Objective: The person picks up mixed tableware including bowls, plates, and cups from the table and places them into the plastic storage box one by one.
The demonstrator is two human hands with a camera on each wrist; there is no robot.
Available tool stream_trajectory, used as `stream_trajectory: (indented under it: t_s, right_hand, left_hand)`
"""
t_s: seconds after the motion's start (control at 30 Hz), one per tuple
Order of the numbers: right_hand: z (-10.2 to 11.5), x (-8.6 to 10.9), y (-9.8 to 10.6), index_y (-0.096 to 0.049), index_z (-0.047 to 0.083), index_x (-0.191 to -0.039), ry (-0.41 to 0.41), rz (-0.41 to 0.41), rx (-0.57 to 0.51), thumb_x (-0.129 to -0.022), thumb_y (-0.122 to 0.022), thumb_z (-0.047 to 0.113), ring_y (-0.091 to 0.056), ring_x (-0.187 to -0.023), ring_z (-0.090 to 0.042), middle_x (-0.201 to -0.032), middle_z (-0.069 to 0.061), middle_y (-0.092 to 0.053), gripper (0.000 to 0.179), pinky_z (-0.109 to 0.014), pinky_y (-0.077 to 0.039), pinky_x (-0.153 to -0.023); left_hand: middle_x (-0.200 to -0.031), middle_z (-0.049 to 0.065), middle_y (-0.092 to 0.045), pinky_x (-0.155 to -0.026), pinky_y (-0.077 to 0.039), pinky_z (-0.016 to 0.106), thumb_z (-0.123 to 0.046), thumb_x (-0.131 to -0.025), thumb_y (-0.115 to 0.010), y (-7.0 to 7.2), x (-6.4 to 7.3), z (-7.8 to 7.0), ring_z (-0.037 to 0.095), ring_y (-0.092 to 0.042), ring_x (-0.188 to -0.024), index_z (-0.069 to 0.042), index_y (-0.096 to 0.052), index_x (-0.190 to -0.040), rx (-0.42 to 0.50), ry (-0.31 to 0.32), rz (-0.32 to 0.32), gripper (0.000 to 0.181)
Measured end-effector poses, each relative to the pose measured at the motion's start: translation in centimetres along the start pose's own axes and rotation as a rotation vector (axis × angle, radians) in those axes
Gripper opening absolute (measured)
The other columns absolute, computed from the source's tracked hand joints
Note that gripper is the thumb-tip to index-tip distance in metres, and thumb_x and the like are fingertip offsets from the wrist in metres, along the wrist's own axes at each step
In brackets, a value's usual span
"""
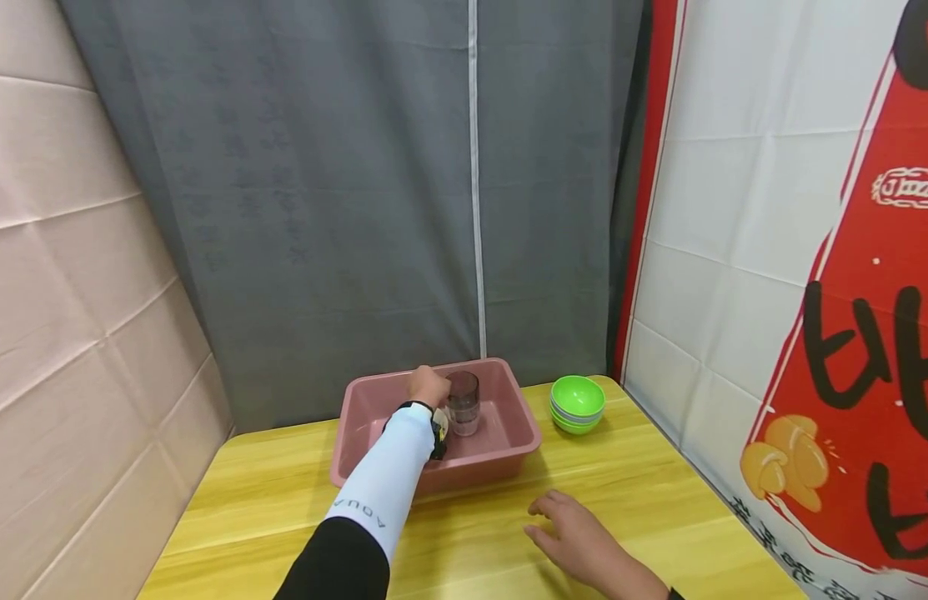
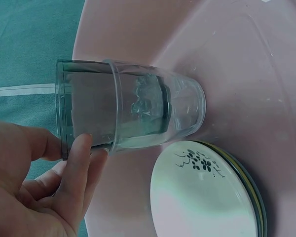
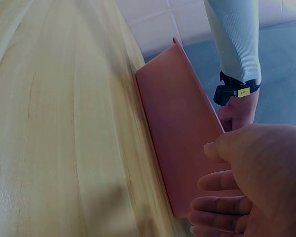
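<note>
My left hand (image 1: 428,387) reaches into a pink plastic basin (image 1: 479,473) and pinches the rim of a smoky grey tumbler (image 2: 89,98) between thumb and fingers. That tumbler sits nested inside a clear tumbler (image 2: 187,106), which stands upright on the basin floor. Beside the tumblers, in the left wrist view, a stack of plates (image 2: 197,202) leans in the basin, the front one white with a dark flower print. My right hand (image 1: 579,542) hovers over the table in front of the basin, fingers relaxed and apart, holding nothing.
A stack of green and grey bowls (image 1: 578,397) stands on the wood-grain table (image 1: 261,500), right of the basin. A grey curtain (image 1: 343,208) hangs behind the table. Light cloth walls (image 1: 73,292) flank it, the right one bearing a red printed banner (image 1: 869,350).
</note>
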State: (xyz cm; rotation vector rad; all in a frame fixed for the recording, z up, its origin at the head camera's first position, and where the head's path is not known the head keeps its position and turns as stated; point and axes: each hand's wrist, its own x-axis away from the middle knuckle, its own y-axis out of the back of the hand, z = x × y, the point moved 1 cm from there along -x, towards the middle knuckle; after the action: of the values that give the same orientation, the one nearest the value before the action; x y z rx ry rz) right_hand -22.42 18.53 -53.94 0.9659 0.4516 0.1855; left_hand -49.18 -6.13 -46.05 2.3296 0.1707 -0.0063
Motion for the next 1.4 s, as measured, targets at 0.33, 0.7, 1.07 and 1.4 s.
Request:
stream_trajectory:
  t_s: [0.33, 0.7, 1.07, 1.4]
  right_hand:
    - [0.1, -0.2, -0.2, -0.075, 0.006, -0.116, 0.017, -0.003, -0.003, -0.105, -0.078, 0.029, -0.072, -0.101, -0.028, -0.112, -0.002, -0.071, 0.026, -0.042, -0.062, -0.083]
    - [0.2, -0.7, -0.3, -0.076, 0.008, -0.116, 0.022, -0.004, -0.01, -0.105, -0.078, 0.032, -0.072, -0.1, -0.028, -0.112, -0.001, -0.071, 0.027, -0.043, -0.063, -0.083]
    - [-1.0, -1.1, 0.7, -0.076, 0.005, -0.12, -0.111, 0.049, -0.061, -0.104, -0.079, 0.029, -0.072, -0.104, -0.032, -0.118, -0.009, -0.074, 0.029, -0.051, -0.062, -0.084]
    - [-1.9, -2.2, 0.8, -0.077, 0.005, -0.12, -0.149, 0.045, -0.038, -0.102, -0.081, 0.028, -0.072, -0.102, -0.029, -0.115, -0.007, -0.074, 0.029, -0.051, -0.062, -0.085]
  left_hand:
    - [-0.062, 0.009, -0.069, -0.049, -0.049, 0.03, -0.009, -0.096, -0.074, 0.4, 0.0, 0.5, 0.034, -0.079, -0.075, 0.003, -0.077, -0.082, 0.036, 0.017, -0.008, 0.018]
    - [-0.058, 0.002, -0.054, -0.045, -0.042, 0.03, -0.016, -0.098, -0.068, 2.1, 1.3, 0.8, 0.022, -0.06, -0.054, 0.001, -0.077, -0.093, 0.095, -0.015, 0.07, 0.02]
    - [-0.063, -0.002, -0.043, -0.052, -0.035, 0.032, -0.026, -0.1, -0.063, 6.6, 4.1, 1.0, 0.016, -0.039, -0.054, -0.015, -0.055, -0.063, 0.011, -0.227, 0.171, 0.04]
    - [-0.096, -0.003, -0.069, -0.074, -0.057, 0.036, -0.029, -0.105, -0.072, 11.0, 11.7, 4.8, 0.016, -0.064, -0.083, -0.013, -0.075, -0.106, -0.01, -0.321, 0.045, 0.017]
